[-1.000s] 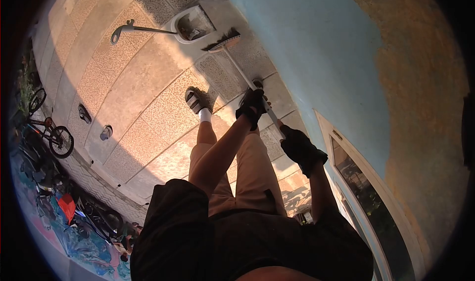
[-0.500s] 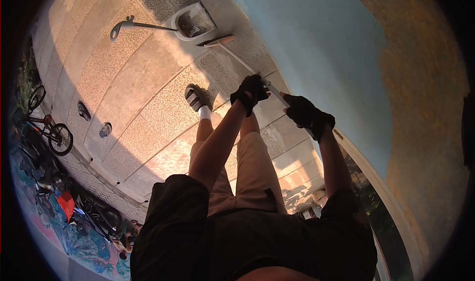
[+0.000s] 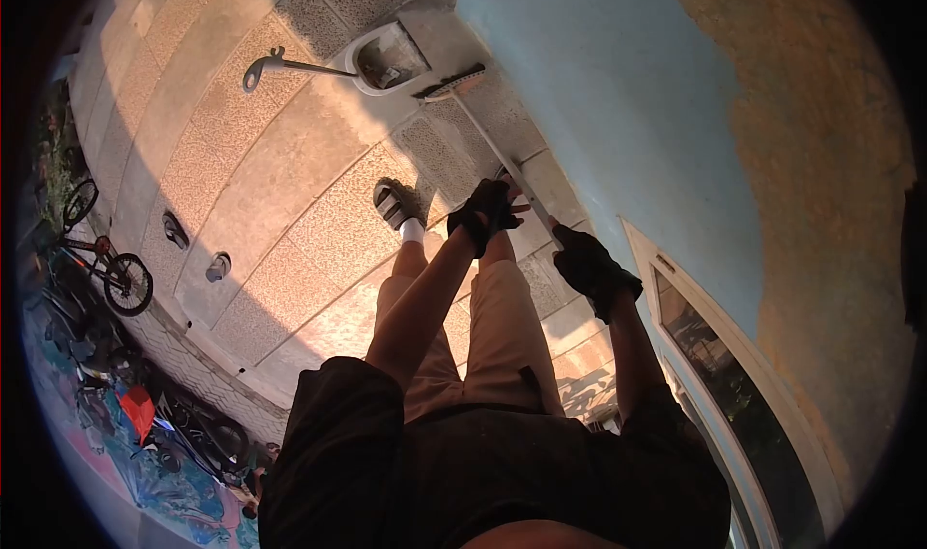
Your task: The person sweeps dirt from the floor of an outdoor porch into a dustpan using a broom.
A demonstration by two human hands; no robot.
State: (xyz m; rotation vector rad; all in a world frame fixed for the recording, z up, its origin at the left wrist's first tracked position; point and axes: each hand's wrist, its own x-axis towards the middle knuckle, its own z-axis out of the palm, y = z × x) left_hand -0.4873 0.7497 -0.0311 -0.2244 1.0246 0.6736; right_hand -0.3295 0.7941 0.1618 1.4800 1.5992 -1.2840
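My right hand (image 3: 586, 267), in a black fingerless glove, is closed round the upper handle of a long-handled broom (image 3: 494, 145). Lower down the shaft, my left hand (image 3: 488, 211), gloved the same way, has its fingers parted beside the handle. The dark-bristled broom head (image 3: 452, 83) rests on the paving close to the wall. Just left of it lies a pale dustpan (image 3: 364, 78) with bits of litter inside and a long handle (image 3: 299, 65) reaching left.
A blue wall (image 3: 608, 95) with a window frame (image 3: 681, 308) runs along the right. My sandalled foot (image 3: 398, 204) stands on textured paving (image 3: 280, 177). Two loose sandals lie on the left, one of them a grey sandal (image 3: 219, 267). Beyond are a bicycle (image 3: 126, 283) and parked vehicles.
The broom head has shifted right in view and its angle has changed. My left hand's fingers have loosened from the shaft. The view has moved slightly, showing more of the window.
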